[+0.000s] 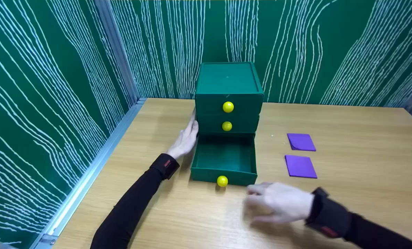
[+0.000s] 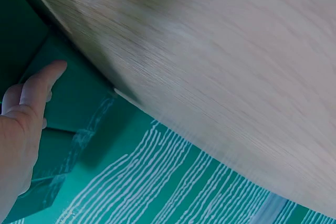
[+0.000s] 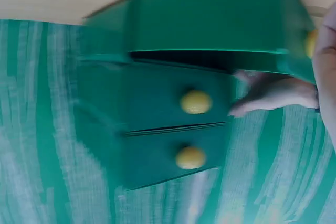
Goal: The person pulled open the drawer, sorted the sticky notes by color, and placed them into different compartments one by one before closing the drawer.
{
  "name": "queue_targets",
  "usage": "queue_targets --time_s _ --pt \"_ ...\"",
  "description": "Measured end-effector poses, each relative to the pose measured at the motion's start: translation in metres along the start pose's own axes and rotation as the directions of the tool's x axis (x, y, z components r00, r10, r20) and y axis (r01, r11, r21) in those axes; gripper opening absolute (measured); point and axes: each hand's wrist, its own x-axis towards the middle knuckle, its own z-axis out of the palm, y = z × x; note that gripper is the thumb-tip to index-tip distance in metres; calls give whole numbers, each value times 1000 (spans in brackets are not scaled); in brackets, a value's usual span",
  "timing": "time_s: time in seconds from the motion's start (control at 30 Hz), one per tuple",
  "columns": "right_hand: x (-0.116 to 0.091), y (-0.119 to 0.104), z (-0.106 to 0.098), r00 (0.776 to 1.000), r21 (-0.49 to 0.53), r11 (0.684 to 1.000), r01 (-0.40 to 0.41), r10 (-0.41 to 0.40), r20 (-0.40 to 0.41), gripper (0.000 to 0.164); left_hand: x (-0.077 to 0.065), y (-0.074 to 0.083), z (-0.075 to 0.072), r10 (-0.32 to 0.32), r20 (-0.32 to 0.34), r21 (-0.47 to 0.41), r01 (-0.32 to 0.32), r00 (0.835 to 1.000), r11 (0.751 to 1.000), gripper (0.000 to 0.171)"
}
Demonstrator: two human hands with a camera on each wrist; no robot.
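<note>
Though done opening bottom drawer (image 1: 206, 175), perhaps needs purple squares (image 1: 301, 166) stowed, with left hand (image 1: 185, 139) straight-fingered against cabinet (image 1: 226, 79) and right hand (image 1: 280, 202) too blurred to tell whether gripping

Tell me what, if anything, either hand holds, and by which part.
Nothing visibly held: the left hand rests against the side of the drawer unit; the blurred right hand, near the open bottom drawer, shows no object.

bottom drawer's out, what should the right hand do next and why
Probably move the right hand to the nearer purple square: the bottom drawer stands open with nothing visible inside, the left hand rests against the side of the green cabinet, and the right hand, though blurred, appears empty.
</note>
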Motion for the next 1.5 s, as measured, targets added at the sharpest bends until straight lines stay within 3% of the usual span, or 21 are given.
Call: queue_targets --time_s 0.1,0.27,0.43,0.5,0.57,0.77,0.93,1.13,1.37,1.5 --pt "-21 24 -8 995 1 1000 17 -17 -96 26 0 -1 -1 3 -12 0 -3 1000 1000 59" --pt "-61 67 -19 975 38 982 -187 190 -118 33 -2 -2 -2 10 -15 -8 -11 1000 1000 57" --pt "-96 93 -20 889 53 889 -454 456 -47 56 -2 -1 1 13 -9 -5 -13 1000 1000 57" --pt "-107 98 -16 860 67 858 -510 511 -6 59 -1 0 3 10 -11 -2 -10 1000 1000 57" --pt "-113 102 -12 850 78 847 -526 526 22 54 -1 0 3 8 -14 -8 -8 1000 1000 57" --pt "-117 106 -5 868 72 866 -495 496 -1 38 0 -2 4 -14 -7 -15 14 1000 1000 55" --pt "-106 101 -7 847 61 845 -531 532 -2 47 0 -2 4 2 -15 -20 -3 1000 1000 55" --pt "-96 94 -11 853 59 854 -516 519 -46 56 2 -1 5 44 -32 -29 -45 999 999 54" --pt "-80 91 -29 895 105 911 -399 412 -174 53 0 0 5 1 -21 -17 -1 1000 1000 54" --pt "-65 90 -42 906 131 923 -360 380 -188 47 -1 0 5 3 -23 -25 -4 1000 1000 54"
